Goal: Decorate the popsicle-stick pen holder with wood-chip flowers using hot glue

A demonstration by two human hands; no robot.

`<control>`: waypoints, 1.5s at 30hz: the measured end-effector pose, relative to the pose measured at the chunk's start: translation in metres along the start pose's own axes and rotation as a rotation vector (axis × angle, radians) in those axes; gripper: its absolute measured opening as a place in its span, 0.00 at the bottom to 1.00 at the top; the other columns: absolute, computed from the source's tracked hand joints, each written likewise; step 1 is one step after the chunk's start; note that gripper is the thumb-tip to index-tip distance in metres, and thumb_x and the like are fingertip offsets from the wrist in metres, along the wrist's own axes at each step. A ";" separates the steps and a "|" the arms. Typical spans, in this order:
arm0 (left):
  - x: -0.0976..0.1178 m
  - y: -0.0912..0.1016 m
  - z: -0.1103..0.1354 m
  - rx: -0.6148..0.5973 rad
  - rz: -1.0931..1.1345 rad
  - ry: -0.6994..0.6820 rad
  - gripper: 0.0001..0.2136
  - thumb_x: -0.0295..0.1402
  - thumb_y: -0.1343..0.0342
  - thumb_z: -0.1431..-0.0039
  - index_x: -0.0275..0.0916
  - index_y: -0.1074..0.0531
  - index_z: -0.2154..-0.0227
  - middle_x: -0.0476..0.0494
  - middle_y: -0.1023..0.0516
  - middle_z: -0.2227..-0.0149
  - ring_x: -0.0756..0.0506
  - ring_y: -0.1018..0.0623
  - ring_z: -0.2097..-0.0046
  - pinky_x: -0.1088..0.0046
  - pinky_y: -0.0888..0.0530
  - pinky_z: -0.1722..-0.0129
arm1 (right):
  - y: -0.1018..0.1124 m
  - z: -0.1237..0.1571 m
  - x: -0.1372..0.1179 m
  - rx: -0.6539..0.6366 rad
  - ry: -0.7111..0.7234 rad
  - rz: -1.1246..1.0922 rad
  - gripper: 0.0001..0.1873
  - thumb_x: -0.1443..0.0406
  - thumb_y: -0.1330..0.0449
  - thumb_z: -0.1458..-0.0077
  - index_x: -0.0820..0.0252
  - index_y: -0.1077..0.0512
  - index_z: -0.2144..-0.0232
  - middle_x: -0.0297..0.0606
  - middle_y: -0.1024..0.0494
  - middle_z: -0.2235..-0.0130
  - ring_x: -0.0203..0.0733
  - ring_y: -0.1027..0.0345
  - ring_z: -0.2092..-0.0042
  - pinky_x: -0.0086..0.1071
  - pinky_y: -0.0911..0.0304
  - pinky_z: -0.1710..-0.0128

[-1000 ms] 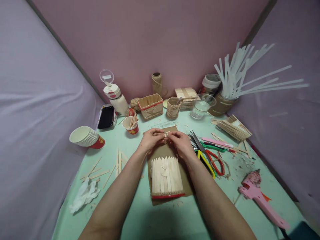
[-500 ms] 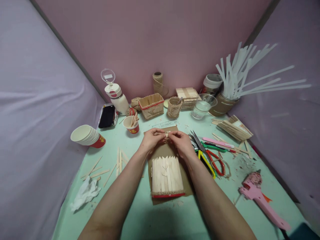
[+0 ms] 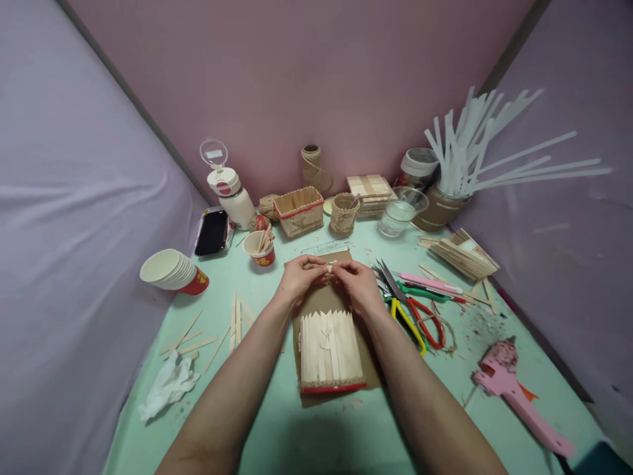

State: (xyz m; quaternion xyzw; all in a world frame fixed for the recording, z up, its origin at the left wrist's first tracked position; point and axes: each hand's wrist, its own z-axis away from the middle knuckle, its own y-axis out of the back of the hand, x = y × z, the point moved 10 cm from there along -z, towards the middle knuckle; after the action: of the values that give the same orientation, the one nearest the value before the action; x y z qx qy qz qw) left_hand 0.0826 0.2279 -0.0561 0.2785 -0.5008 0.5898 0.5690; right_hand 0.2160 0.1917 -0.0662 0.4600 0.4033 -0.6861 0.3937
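Observation:
My left hand [image 3: 302, 276] and my right hand [image 3: 357, 280] meet over the far end of a brown cardboard sheet [image 3: 316, 301]. Their fingertips pinch a small pale wood piece [image 3: 330, 268] between them; its exact shape is too small to make out. Nearer to me on the cardboard lies a panel of wooden craft sticks [image 3: 341, 349] with pointed tops. Small wood bits are set in its middle, and a twine band and a red strip [image 3: 333, 389] run along its near edge.
Scissors [image 3: 395, 280], yellow-handled pliers [image 3: 408, 323] and a pink pen-like tool [image 3: 430, 282] lie to the right. A pink glue gun [image 3: 524, 396] is at near right. Paper cups [image 3: 171, 270], loose sticks [image 3: 235, 320] and crumpled tissue [image 3: 171, 386] lie left. A water cup [image 3: 398, 214] stands behind.
Both hands stay in nearly the same place, still pinching the small wood piece. The view has shifted very slightly; the other things have not moved.

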 end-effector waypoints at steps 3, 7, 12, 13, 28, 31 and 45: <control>0.000 0.001 -0.001 0.001 -0.014 -0.016 0.16 0.30 0.29 0.63 0.33 0.29 0.72 0.44 0.22 0.74 0.50 0.21 0.72 0.74 0.24 0.68 | 0.001 -0.001 0.002 0.005 -0.002 0.015 0.14 0.59 0.33 0.64 0.61 0.25 0.73 0.33 0.26 0.78 0.34 0.37 0.76 0.28 0.42 0.76; -0.001 0.002 -0.002 0.001 -0.012 -0.014 0.16 0.30 0.29 0.63 0.33 0.29 0.72 0.45 0.22 0.74 0.50 0.21 0.73 0.74 0.24 0.68 | 0.002 -0.001 0.004 0.008 -0.005 0.020 0.14 0.60 0.33 0.63 0.62 0.24 0.72 0.33 0.25 0.77 0.35 0.36 0.76 0.28 0.41 0.75; -0.001 0.001 -0.001 -0.013 -0.028 -0.021 0.16 0.31 0.29 0.63 0.33 0.29 0.71 0.45 0.22 0.73 0.50 0.22 0.72 0.74 0.25 0.67 | 0.002 0.000 0.003 0.011 0.001 0.022 0.14 0.59 0.33 0.63 0.62 0.24 0.73 0.33 0.25 0.77 0.35 0.36 0.76 0.28 0.41 0.75; 0.000 0.001 -0.001 -0.016 -0.035 -0.023 0.17 0.31 0.29 0.63 0.33 0.29 0.71 0.45 0.22 0.73 0.50 0.22 0.72 0.74 0.25 0.67 | 0.002 0.000 0.002 0.012 0.003 0.024 0.14 0.59 0.33 0.63 0.61 0.24 0.73 0.33 0.25 0.77 0.35 0.36 0.76 0.28 0.42 0.75; 0.001 -0.003 0.000 -0.045 -0.074 -0.039 0.15 0.33 0.30 0.63 0.32 0.27 0.73 0.43 0.22 0.73 0.50 0.22 0.71 0.74 0.26 0.67 | 0.001 -0.001 -0.001 0.014 0.038 0.115 0.12 0.58 0.37 0.60 0.60 0.25 0.73 0.30 0.27 0.80 0.35 0.37 0.78 0.28 0.43 0.77; 0.001 -0.004 0.000 -0.043 -0.081 -0.039 0.14 0.32 0.30 0.63 0.32 0.27 0.73 0.44 0.22 0.73 0.50 0.23 0.71 0.75 0.26 0.68 | 0.001 -0.001 -0.002 0.007 0.057 0.185 0.13 0.58 0.39 0.58 0.61 0.25 0.72 0.31 0.27 0.80 0.35 0.37 0.78 0.28 0.43 0.77; 0.028 0.012 0.003 -0.004 -0.123 -0.039 0.11 0.29 0.32 0.64 0.33 0.23 0.74 0.46 0.23 0.76 0.52 0.25 0.73 0.75 0.29 0.68 | -0.017 0.018 -0.016 -0.260 0.210 0.889 0.07 0.71 0.42 0.57 0.59 0.25 0.81 0.34 0.24 0.78 0.38 0.33 0.73 0.28 0.45 0.71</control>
State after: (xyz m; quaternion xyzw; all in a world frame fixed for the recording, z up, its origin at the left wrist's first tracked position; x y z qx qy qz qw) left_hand 0.0643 0.2378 -0.0329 0.3193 -0.4949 0.5470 0.5949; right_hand 0.1990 0.1838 -0.0434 0.6018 0.2877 -0.3445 0.6605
